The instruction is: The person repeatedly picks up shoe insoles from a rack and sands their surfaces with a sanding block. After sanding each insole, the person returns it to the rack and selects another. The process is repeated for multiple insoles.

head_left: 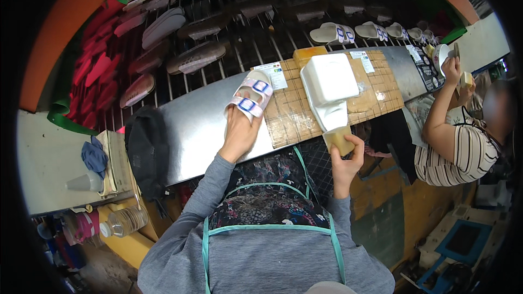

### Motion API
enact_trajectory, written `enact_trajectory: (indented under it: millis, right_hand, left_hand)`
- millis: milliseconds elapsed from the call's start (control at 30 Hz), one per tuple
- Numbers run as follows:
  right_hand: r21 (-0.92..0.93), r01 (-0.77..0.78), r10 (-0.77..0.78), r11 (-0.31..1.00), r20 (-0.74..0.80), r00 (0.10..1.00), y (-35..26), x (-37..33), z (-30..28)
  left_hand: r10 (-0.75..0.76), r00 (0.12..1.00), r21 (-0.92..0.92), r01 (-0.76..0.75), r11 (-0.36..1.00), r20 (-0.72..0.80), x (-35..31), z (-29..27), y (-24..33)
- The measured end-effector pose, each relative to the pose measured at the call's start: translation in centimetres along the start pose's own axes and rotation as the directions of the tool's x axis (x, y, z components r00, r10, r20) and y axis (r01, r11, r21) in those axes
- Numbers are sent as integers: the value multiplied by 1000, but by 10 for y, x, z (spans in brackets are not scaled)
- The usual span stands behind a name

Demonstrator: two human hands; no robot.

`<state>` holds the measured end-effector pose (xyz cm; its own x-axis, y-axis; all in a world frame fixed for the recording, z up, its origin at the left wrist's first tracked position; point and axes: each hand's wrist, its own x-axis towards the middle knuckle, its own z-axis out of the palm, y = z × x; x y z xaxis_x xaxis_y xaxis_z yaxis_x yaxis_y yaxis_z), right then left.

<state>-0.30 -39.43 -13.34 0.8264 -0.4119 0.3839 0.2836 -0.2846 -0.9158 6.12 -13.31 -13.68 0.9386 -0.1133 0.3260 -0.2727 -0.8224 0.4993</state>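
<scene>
Rows of footwear fill a dark, slatted rack [277, 49] behind the metal worktop [188, 125], and a co-worker [460, 155] in a striped top works off to the right.

The hands are apart. The left hand [239, 133] has its fingers pushed under the straps of a pale sandal [251, 103] with blue-edged buckles, beside the left end of a brown, tape-covered board [283, 120]; whether they grip the sole is hidden. The right hand [347, 164] pinches a yellowish sponge [339, 141] between thumb and fingers, at the near end of a white container [329, 79] on the board; contact between these two cannot be told.

For good control, the left fingers should probably stay deep under both straps so the sandal cannot twist. The sponge likely works best held lightly by its edge, since squeezing could make it drip.
</scene>
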Motion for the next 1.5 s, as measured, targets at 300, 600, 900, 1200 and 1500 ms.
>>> enact_trajectory:
  millis: [300, 600, 900, 1200, 1500]
  right_hand:
    - [512, 265, -409, 817, 190, 893, -67, 23, 65]
    - [321, 476, -568, 819, 575, 589, -96, -11, 90]
    - [375, 495, -609, 784, 309, 731, -95, 14, 111]
    - [299, 526, -605, 796, 366, 707, -93, 22, 99]
    - [314, 566, -646, 762, 424, 635, -98, 8, 88]
  left_hand:
    - [69, 915, -760, 370, -535, 398, -4, -37, 39]
    - [-131, 934, -830, 225, -510, 333, -48, -55, 17]
    - [-1, 969, -846, 215, -487, 247, -50, -59, 30]
    - [-30, 954, -861, 257, -438, 300, -46, -59, 36]
    - [-96, 945, -876, 248, -413, 312, -17, -61, 47]
